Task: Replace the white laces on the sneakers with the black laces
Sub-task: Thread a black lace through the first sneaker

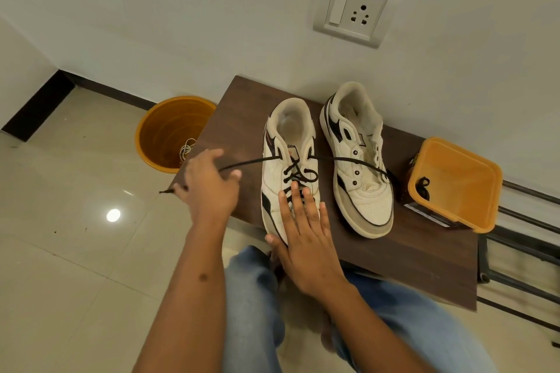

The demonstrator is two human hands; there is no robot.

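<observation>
Two white sneakers with black trim stand on a dark wooden table [409, 254]. The left sneaker [285, 142] carries a black lace [300, 172] threaded through its eyelets. My left hand [209, 185] grips one end of that lace and holds it taut out to the left; the tip sticks out past my fist. The other end runs right across the right sneaker [360, 166], which has bare eyelets. My right hand [303, 227] lies flat with straight fingers on the left sneaker's toe. Another black lace [422, 188] lies in an orange container [454, 185].
An orange bucket [172, 133] stands on the tiled floor left of the table, with a white lace [186, 150] inside. A wall socket [353, 9] is above the table. A dark metal frame [521, 254] is at the right. My jeans-clad knees [257, 297] are below the table's edge.
</observation>
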